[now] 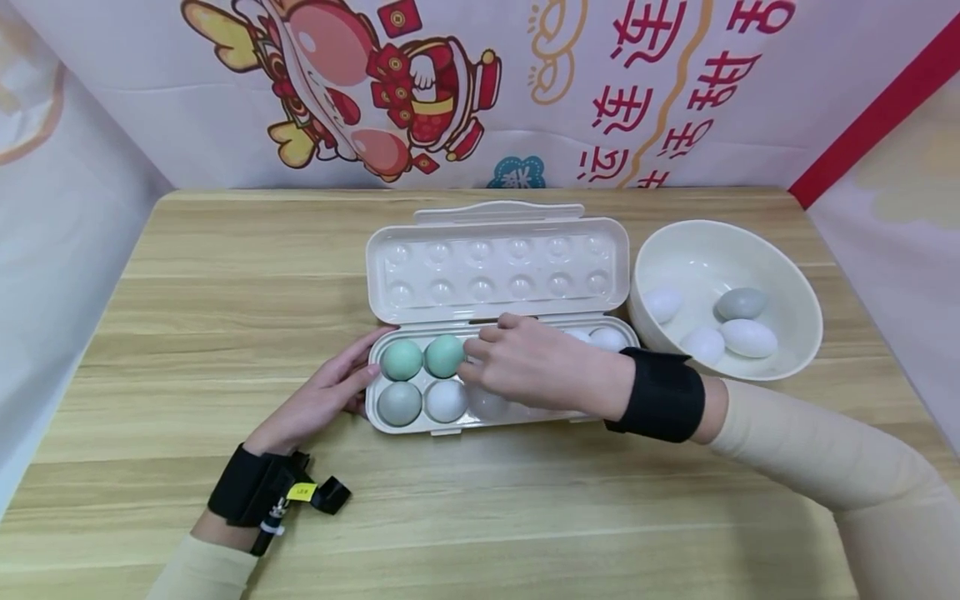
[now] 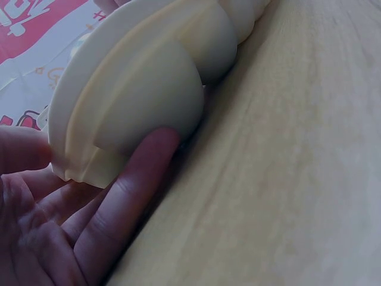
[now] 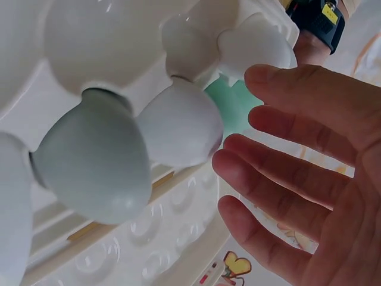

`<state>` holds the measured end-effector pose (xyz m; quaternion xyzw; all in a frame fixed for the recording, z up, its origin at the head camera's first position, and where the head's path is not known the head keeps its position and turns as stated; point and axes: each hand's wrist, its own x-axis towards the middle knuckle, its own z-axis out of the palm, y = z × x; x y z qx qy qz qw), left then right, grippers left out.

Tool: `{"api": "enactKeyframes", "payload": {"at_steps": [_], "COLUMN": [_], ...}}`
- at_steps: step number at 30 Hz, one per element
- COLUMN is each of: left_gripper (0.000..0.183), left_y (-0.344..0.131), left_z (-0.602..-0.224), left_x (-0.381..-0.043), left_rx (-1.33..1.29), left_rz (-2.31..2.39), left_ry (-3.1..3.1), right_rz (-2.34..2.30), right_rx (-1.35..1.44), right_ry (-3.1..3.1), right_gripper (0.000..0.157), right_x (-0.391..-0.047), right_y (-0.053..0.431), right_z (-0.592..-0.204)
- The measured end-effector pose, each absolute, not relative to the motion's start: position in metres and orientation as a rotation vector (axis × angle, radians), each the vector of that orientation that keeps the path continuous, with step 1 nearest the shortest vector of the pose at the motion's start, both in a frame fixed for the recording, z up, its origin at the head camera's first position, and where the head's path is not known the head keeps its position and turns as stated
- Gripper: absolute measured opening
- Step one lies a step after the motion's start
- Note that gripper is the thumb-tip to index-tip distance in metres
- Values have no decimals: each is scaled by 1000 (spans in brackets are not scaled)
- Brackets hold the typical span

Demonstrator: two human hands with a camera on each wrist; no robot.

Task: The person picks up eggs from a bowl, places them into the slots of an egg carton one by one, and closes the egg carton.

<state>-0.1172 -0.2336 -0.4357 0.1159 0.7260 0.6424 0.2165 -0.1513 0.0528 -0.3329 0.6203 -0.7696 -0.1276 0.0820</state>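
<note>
A white plastic egg box point(image 1: 498, 312) lies with its lid point(image 1: 480, 267) folded back. My left hand point(image 1: 330, 387) grips the box's left end, thumb on the rim and fingers against the outer wall beneath; one finger point(image 2: 128, 185) presses a cup's underside. At that end sit two green eggs point(image 1: 402, 360), a grey-green egg point(image 1: 400, 404) and a white egg point(image 1: 446, 401). My right hand point(image 1: 536, 362) is over the middle of the box. In the right wrist view its fingers point(image 3: 274, 173) are loosely spread beside a white egg point(image 3: 178, 125), holding nothing. A grey egg point(image 3: 95, 161) sits farther along that row.
A cream bowl point(image 1: 802, 333) with several white and grey eggs point(image 1: 750, 338) stands just right of the box. The wooden table point(image 1: 247, 275) ends at a printed cloth point(image 1: 555, 125) behind. My right forearm point(image 1: 810, 450) crosses the table's right side.
</note>
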Motion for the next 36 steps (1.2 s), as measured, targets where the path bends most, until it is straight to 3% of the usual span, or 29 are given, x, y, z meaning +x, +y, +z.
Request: {"api": "enactKeyframes", "payload": {"at_steps": [13, 21, 36], "left_gripper": [51, 51, 52], "left_y": [-232, -233, -235], "left_z": [-436, -436, -436], "left_x": [-117, -118, -118], "left_rx": [353, 334, 326], "left_rz": [1784, 1772, 1799], "left_ry": [2023, 2029, 1995], "right_rz": [-291, -225, -204], "right_rx": [1766, 1706, 1591], "right_ry": [-2475, -2498, -2658], "right_gripper": [7, 21, 33], "right_x": [-161, -168, -177], "right_y": [76, 95, 116], "right_z": [-322, -317, -313]}}
